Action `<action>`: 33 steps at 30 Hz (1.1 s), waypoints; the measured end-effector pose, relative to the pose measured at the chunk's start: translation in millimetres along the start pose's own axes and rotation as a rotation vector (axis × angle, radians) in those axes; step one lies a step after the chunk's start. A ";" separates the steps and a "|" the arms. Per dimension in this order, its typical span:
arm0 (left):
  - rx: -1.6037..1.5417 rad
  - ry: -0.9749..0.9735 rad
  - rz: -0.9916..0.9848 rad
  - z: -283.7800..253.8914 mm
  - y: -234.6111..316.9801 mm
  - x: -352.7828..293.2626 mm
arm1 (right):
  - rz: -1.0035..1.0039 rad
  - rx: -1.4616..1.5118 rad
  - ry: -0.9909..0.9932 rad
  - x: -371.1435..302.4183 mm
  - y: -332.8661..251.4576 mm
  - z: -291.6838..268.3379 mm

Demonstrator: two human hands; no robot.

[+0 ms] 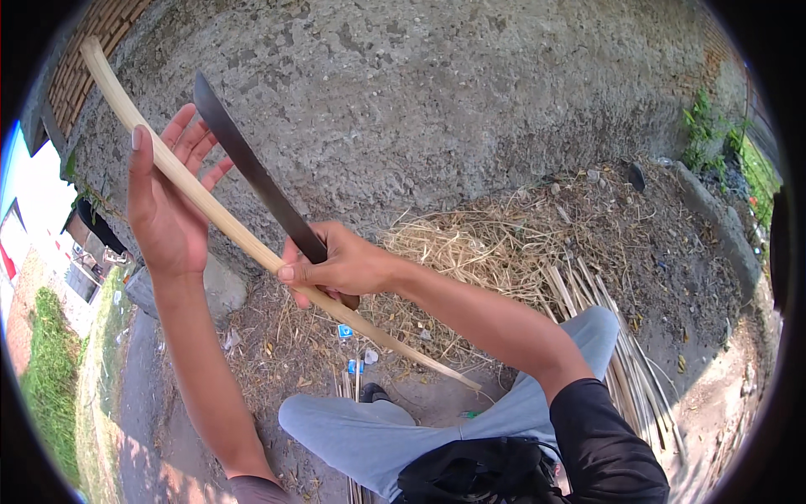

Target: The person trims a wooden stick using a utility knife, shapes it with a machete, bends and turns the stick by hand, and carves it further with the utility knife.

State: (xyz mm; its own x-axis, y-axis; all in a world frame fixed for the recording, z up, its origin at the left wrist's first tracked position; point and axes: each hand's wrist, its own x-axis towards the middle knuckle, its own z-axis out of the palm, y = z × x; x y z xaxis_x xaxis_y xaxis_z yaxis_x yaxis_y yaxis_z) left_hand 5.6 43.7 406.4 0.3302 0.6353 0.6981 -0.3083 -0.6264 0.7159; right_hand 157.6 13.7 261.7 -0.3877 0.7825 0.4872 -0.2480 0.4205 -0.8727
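Observation:
A long, pale, peeled wooden stick [239, 233] slants from the upper left down to the lower middle, over my lap. It curves slightly and tapers at its lower end. My left hand [172, 239] is open and raised, its fingers stretched out, with the stick lying between thumb and fingers. In my right hand [353, 260] is a machete [260, 176], its dark blade pointing up and to the left. The same hand presses the stick with its thumb near the machete's handle, which the fingers mostly hide. Between blade and stick there is a narrow gap.
A rough grey wall [470, 101] rises in front of me. At its foot lies a heap of pale shavings [453, 244]. A pile of thin sticks [630, 378] lies beside my right knee. Concrete blocks [220, 286] stand at the left, and small blue litter [345, 331] dots the ground.

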 end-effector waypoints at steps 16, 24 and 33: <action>0.158 0.434 -0.020 6.2 -11.9 -34.3 | 0.413 -0.523 0.520 -92.4 38.4 -30.0; 0.237 0.521 -0.141 61.3 -40.7 -30.5 | 0.661 -0.421 0.442 -165.0 46.2 -11.6; 0.111 0.538 -0.087 72.4 -54.1 -30.0 | 0.496 -0.408 0.389 -133.5 27.3 13.3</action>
State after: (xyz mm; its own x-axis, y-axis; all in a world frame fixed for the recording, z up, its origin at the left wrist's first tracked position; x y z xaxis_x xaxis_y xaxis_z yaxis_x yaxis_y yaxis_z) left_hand 77.0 25.8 346.0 -0.1613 0.8097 0.5643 -0.1951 -0.5867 0.7860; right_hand 190.8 -85.4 173.3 -0.0081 0.9986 0.0531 0.2520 0.0535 -0.9662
